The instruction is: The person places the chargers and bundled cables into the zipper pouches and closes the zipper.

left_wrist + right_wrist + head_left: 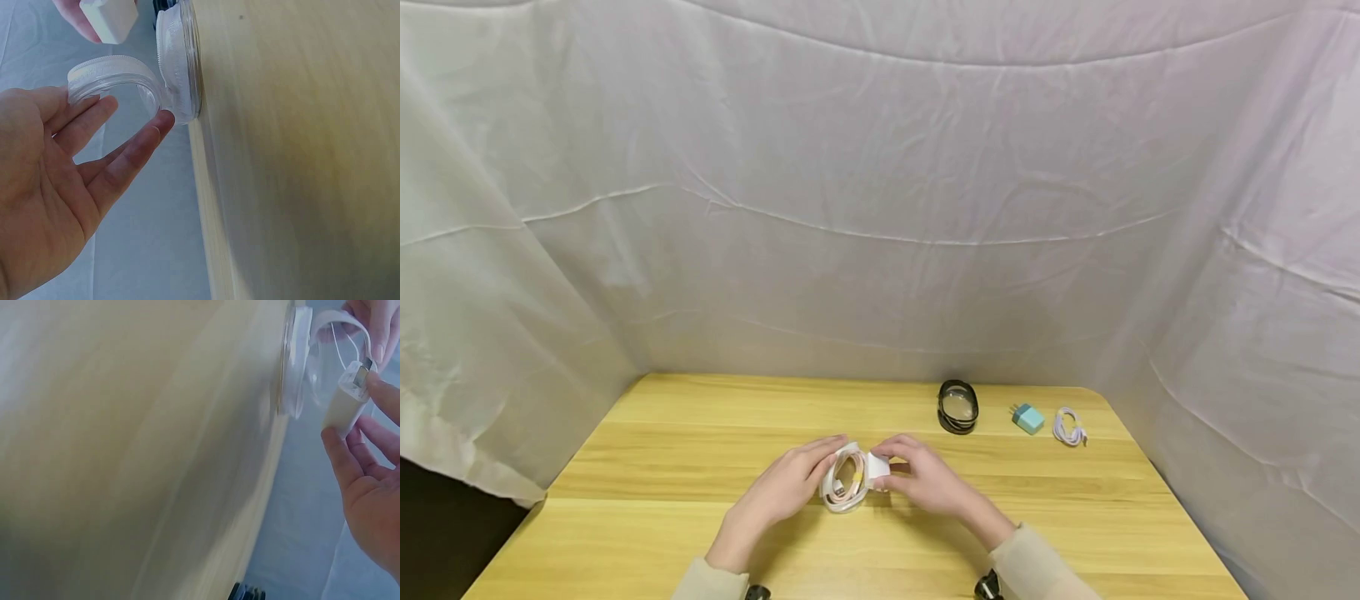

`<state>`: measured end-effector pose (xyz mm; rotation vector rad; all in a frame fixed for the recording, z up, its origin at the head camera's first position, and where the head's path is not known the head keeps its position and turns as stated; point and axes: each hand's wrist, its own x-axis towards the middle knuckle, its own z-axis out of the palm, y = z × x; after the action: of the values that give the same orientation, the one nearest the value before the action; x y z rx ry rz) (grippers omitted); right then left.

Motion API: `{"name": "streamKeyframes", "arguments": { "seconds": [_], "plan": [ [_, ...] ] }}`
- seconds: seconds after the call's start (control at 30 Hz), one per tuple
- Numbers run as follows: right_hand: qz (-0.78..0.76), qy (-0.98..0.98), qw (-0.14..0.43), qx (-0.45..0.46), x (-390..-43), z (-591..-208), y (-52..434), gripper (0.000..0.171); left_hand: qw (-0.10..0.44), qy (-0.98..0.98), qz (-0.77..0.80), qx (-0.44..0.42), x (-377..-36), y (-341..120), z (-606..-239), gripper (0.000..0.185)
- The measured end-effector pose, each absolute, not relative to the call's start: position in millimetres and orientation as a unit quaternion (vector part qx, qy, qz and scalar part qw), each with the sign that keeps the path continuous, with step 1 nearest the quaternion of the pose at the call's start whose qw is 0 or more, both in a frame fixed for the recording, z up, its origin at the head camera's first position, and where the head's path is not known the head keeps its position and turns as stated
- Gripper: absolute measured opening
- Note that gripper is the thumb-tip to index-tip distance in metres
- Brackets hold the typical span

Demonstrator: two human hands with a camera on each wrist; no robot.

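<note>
The head view shows one clear round case (844, 487) holding a coiled cable, at the middle of the worktop (662, 467) between both hands. The left hand (790, 483) rests against its open lid; the left wrist view shows those fingers (134, 153) straight and spread, touching the lid's rim. The right hand (928, 482) pinches one white charger plug (877, 467); the right wrist view alone reveals its metal port. Further back lie one black round case (958, 407), one teal plug (1028, 418) and one white coiled cable (1069, 427).
</note>
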<state>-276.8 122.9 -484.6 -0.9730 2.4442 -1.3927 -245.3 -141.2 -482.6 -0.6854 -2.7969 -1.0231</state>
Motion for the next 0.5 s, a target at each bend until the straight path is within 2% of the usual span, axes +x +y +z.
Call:
{"name": "streamKeyframes", "arguments": {
  "seconds": [0.3, 0.5],
  "plan": [
    [-0.434, 0.84, 0.091, -0.313, -276, -489, 105, 0.045, 0.045, -0.914, -0.334, -0.227, -245, -142, -483, 0.039],
    [-0.404, 0.859, 0.07, -0.308, -275, -491, 99, 0.045, 0.045, -0.912, -0.334, -0.232, -246, -142, -483, 0.039]
  ]
}}
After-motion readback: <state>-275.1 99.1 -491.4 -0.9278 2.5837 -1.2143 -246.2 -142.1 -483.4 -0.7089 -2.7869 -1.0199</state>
